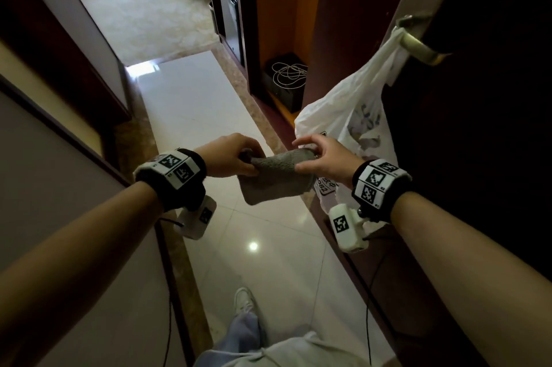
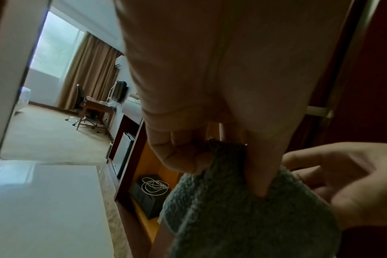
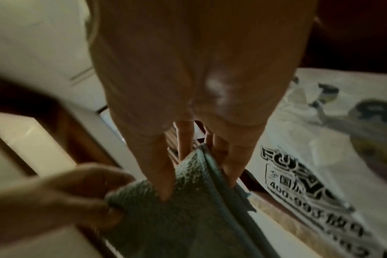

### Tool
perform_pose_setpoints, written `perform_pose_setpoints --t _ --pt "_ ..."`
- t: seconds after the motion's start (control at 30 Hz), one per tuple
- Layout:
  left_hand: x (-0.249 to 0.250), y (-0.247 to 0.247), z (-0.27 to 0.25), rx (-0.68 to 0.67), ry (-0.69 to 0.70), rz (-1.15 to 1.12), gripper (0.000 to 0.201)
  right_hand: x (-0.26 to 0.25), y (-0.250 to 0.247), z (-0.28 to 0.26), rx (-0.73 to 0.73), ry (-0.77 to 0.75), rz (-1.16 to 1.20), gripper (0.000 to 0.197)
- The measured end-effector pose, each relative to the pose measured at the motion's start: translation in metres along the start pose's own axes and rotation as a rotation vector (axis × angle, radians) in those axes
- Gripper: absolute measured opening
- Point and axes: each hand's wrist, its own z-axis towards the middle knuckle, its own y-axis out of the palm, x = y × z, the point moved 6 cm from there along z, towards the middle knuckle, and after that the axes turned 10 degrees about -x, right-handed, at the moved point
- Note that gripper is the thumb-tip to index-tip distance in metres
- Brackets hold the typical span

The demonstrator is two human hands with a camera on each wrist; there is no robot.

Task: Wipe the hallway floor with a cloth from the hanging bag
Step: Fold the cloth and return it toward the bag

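A folded grey terry cloth (image 1: 276, 180) hangs in the air between my two hands, above the white tiled hallway floor (image 1: 191, 103). My left hand (image 1: 236, 159) pinches its left top corner; the left wrist view shows the cloth (image 2: 243, 218) held between thumb and fingers. My right hand (image 1: 318, 157) pinches the right top corner, seen in the right wrist view on the cloth (image 3: 188, 218). Just behind my right hand, a white plastic bag (image 1: 355, 103) hangs from the brass door handle (image 1: 418, 45).
The dark door (image 1: 478, 127) stands at the right. An open wooden cabinet holds a black box with a coiled white cable (image 1: 288, 73). A wall (image 1: 59, 187) runs along the left. My white shoe (image 1: 243, 301) stands on the tiles below. Carpeted room (image 1: 143, 8) lies ahead.
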Motion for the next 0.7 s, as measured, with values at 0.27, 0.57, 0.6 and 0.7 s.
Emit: perform_pose_setpoints --t 0.27,0.57,0.6,0.7 --pt "0.054 0.015 -0.008 0.043 0.026 0.202 0.026 0.002 -0.008 -0.043 0.082 -0.085 -0.587 0.025" --pt "0.093 0.029 -0.009 0.084 0.132 -0.199 0.014 0.025 -0.048 -0.095 0.132 -0.074 -0.332 0.012" --pt "0.099 0.03 -0.008 0.099 0.141 -0.242 0.013 0.027 -0.051 -0.101 0.136 -0.075 -0.264 0.016" --pt "0.115 0.033 -0.003 0.163 0.155 -0.362 0.014 0.032 -0.059 -0.116 0.146 -0.085 -0.097 0.025"
